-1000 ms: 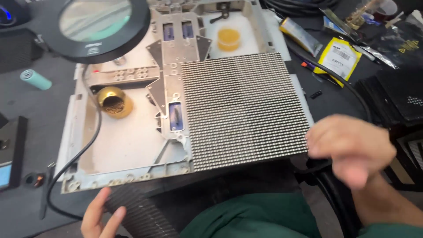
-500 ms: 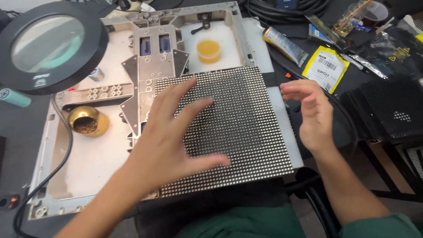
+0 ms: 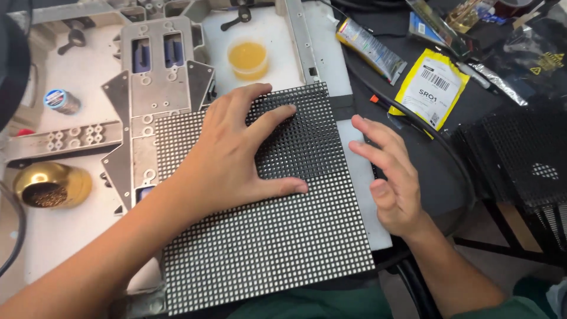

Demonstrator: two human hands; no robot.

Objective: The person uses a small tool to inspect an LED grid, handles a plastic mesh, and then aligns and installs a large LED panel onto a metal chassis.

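— On the white metal tray (image 3: 65, 236), what surrounds the panel?

— A brass-coloured bowl of metal shavings (image 3: 50, 186) sits at the left edge, a small round tin (image 3: 61, 101) farther up, and a clear cup of amber liquid (image 3: 248, 59) near the top. A grey metal bracket plate (image 3: 156, 77) with slots and holes runs under the panel's upper left corner. Off the tray to the right lie a tube (image 3: 371, 48), a yellow labelled pouch (image 3: 434, 88) and a black cable (image 3: 431, 136) curving across the dark table.

— And the panel itself?

— The LED panel (image 3: 271, 242) is a flat square, studded with rows of tiny pale dots. A black grid mask (image 3: 304, 139), a stiff lattice of square holes, lies over its upper right part.

— The hands?

— The left hand (image 3: 236, 159) lies flat, fingers spread, pressing on the mask and hiding part of it. The right hand (image 3: 393, 177) is open, fingers loosely apart, at the panel's right edge; whether it touches the edge I cannot tell.

— Anything else nearby?

— More black lattice pieces (image 3: 520, 153) are stacked at the far right.
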